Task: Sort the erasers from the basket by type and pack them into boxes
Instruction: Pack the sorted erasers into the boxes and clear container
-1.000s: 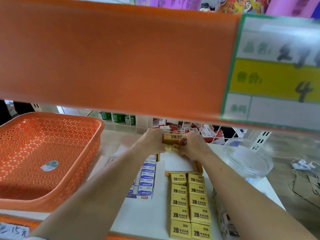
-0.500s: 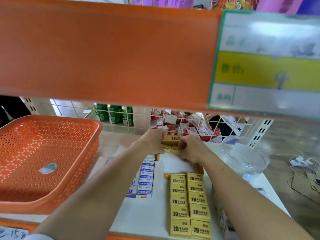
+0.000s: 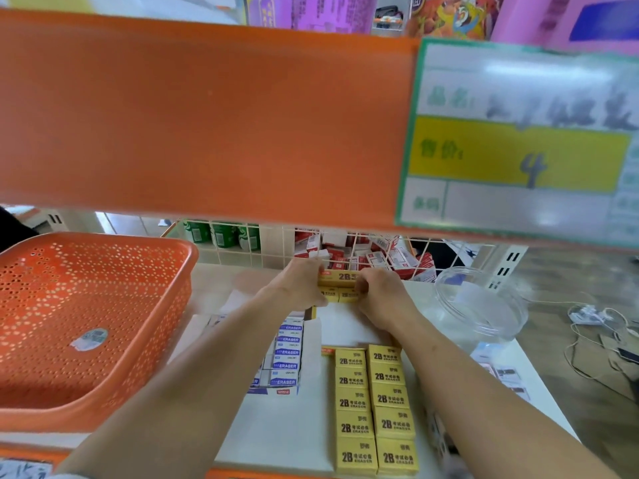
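While the view is tilting slightly, both hands are staying put at the far end of the yellow box (image 3: 340, 277), so packing is continuing rather than finishing.
Left hand (image 3: 297, 285) and right hand (image 3: 380, 299) are pinching two yellow 2B erasers (image 3: 337, 294) between them at the box's far end. Nearer, packed 2B erasers (image 3: 375, 402) are filling two columns, with a bare stretch of box between. Blue-and-white erasers (image 3: 288, 352) are sitting stacked in a second box (image 3: 273, 391) just left. Orange basket (image 3: 103, 240) is showing only a sticker inside, suggesting sorting is nearing its end.
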A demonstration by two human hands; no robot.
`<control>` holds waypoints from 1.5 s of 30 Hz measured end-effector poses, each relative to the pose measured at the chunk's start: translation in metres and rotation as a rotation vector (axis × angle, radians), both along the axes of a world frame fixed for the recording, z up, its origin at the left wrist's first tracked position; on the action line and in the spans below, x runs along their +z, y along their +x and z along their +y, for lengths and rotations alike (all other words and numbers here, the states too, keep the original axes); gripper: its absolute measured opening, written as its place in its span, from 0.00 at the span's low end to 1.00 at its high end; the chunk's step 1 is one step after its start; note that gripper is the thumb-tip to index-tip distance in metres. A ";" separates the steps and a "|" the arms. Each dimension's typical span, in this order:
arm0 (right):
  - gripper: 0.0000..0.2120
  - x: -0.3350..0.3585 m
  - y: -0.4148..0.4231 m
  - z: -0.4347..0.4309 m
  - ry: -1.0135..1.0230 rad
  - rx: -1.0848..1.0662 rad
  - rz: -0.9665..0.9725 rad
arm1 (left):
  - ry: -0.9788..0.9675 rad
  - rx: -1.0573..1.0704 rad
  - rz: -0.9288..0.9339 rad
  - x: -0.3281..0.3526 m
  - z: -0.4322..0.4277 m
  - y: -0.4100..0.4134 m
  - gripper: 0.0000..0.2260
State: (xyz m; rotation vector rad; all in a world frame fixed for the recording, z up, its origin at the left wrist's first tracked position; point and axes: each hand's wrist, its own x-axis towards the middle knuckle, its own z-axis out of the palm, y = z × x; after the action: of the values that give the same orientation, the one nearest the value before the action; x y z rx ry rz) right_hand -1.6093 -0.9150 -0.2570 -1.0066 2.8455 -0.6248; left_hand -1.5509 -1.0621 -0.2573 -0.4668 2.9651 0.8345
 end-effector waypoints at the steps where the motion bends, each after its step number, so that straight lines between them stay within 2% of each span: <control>1: 0.07 0.000 0.000 0.000 0.004 -0.004 -0.003 | 0.001 0.003 0.002 0.000 0.000 0.000 0.20; 7: 0.09 0.017 -0.001 0.011 0.061 0.055 -0.089 | 0.039 0.016 0.029 0.011 0.007 0.012 0.15; 9: 0.08 0.028 0.000 0.020 0.130 0.099 -0.142 | -0.007 -0.030 0.045 0.023 0.013 0.021 0.10; 12: 0.06 0.044 0.008 0.035 0.241 0.129 -0.246 | -0.087 -0.172 -0.026 0.039 0.029 0.039 0.04; 15: 0.04 0.053 0.023 0.045 0.367 0.187 -0.297 | -0.159 -0.287 -0.118 0.041 0.047 0.054 0.07; 18: 0.13 0.052 0.036 0.049 0.442 0.190 -0.297 | -0.332 -0.292 -0.247 0.039 0.063 0.062 0.14; 23: 0.11 0.043 0.043 0.054 0.363 0.172 -0.256 | -0.406 -0.242 -0.248 0.036 0.079 0.069 0.16; 29: 0.11 0.035 0.047 0.062 0.251 0.143 -0.252 | -0.308 -0.168 -0.147 0.033 0.083 0.083 0.12; 33: 0.07 0.032 0.048 0.064 0.207 0.150 -0.233 | -0.289 -0.105 -0.092 0.030 0.085 0.087 0.11; 37: 0.10 0.032 0.047 0.071 0.108 0.136 -0.208 | -0.223 -0.102 0.010 0.024 0.091 0.089 0.08; 42: 0.03 0.032 0.042 0.076 -0.026 0.014 -0.154 | -0.051 -0.161 -0.064 0.018 0.099 0.082 0.17; 45: 0.04 0.034 0.041 0.077 -0.094 -0.013 -0.152 | -0.023 -0.170 -0.096 0.019 0.100 0.078 0.14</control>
State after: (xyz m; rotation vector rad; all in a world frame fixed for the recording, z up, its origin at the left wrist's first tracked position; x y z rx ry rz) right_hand -1.5686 -0.8378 -0.2232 -0.9104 2.7153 -0.8064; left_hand -1.4732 -0.9616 -0.2385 -0.2428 2.8788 0.7399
